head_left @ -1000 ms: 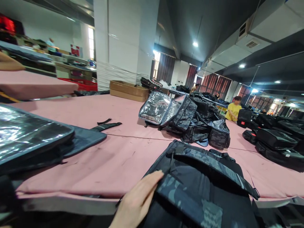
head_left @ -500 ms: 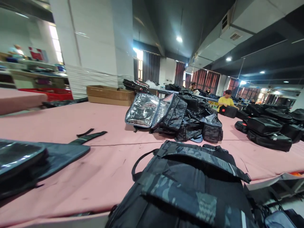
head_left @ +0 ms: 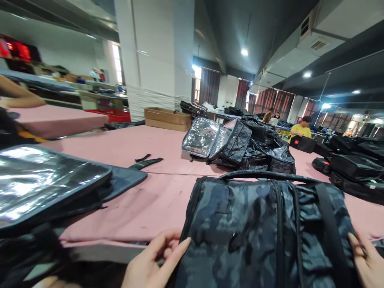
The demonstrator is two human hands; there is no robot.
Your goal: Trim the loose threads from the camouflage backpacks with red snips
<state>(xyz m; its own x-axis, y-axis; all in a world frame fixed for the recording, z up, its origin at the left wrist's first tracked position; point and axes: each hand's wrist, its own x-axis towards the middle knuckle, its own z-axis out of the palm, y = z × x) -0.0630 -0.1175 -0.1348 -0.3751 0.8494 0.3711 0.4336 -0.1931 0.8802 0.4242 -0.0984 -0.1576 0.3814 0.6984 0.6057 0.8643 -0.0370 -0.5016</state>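
We have the camouflage bag (head_left: 240, 224) at five o'clock in our view, at the near edge of the pink counter (head_left: 141, 216). The fingers of our left hand (head_left: 156, 260) clamp its nine o'clock side; those of our right hand (head_left: 369, 260) (partly out of view) clamp its three o'clock side. A heap of bags (head_left: 231, 140) sits beyond, at its twelve o'clock.
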